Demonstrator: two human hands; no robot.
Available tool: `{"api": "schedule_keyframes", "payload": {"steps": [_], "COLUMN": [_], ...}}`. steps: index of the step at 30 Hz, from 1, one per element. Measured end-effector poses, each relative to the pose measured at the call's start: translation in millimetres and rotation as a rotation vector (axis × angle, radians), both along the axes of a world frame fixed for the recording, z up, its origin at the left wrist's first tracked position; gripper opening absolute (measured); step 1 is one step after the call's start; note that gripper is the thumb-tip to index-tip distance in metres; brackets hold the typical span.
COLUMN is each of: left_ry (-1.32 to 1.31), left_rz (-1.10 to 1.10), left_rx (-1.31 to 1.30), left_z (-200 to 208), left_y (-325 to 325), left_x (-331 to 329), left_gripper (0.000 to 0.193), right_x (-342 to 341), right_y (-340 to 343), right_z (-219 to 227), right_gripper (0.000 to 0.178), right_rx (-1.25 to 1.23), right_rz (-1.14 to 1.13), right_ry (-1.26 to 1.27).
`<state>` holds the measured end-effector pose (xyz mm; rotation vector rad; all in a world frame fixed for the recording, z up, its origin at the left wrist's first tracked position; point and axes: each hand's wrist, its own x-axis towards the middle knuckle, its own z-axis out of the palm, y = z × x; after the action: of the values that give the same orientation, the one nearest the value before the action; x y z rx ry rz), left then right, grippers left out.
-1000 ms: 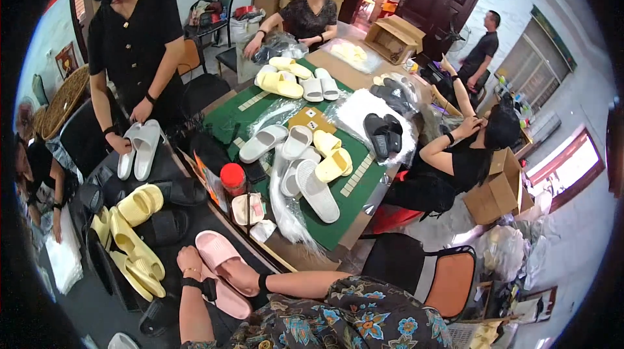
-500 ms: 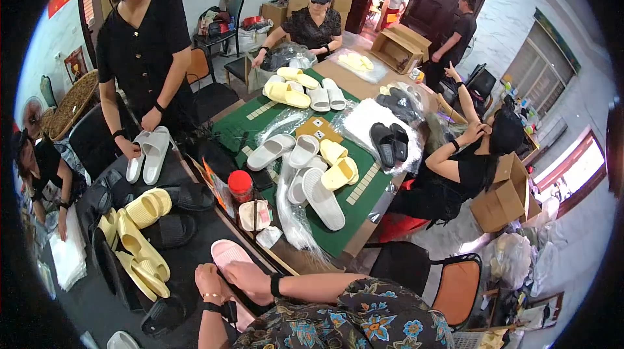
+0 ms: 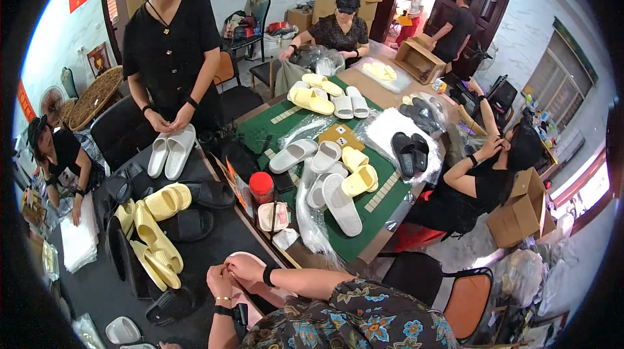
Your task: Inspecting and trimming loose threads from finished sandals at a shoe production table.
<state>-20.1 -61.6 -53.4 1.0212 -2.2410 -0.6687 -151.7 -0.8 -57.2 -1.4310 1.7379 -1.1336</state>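
Here, your left hand (image 3: 219, 282) and right hand (image 3: 247, 269) meet, fingers curled, any grip hidden, over pink slippers (image 3: 253, 310) directly beneath: likely light, springy, best held by the sole edges. Yellow slippers (image 3: 153, 227) lie left of both hands.

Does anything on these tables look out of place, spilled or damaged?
Nothing looks spilled or damaged, though the left hand and right hand partly hide the pink slippers. Slightly odd: rows of pale tiles, like game pieces, lie near gray slippers on the green table. Yellow slippers on the dark table lie jumbled, not paired neatly.
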Motion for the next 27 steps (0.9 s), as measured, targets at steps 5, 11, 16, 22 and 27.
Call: {"api": "schedule_keyframes", "payload": {"steps": [5, 11, 16, 22, 27], "left_ry": [0.062, 0.339, 0.247, 0.324, 0.371], "left_rz": [0.213, 0.208, 0.228, 0.209, 0.185], "left_rx": [0.49, 0.582, 0.59, 0.529, 0.559], "left_z": [8, 0, 5, -1, -10], "left_y": [8, -3, -6, 1, 2], "left_x": [8, -21, -5, -5, -2], "left_gripper": [0.026, 0.029, 0.012, 0.012, 0.012], "right_x": [3, -20, -7, -8, 0], "right_y": [2, -2, -9, -3, -3], "right_z": [33, 16, 3, -1, 10], "right_gripper": [0.021, 0.016, 0.014, 0.016, 0.017], "right_rx": [0.054, -0.025, 0.02, 0.042, 0.052], "right_rz": [-0.012, -0.263, -0.223, -0.227, -0.192], "right_ry": [-0.015, -0.196, -0.414, -0.232, -0.202]}}
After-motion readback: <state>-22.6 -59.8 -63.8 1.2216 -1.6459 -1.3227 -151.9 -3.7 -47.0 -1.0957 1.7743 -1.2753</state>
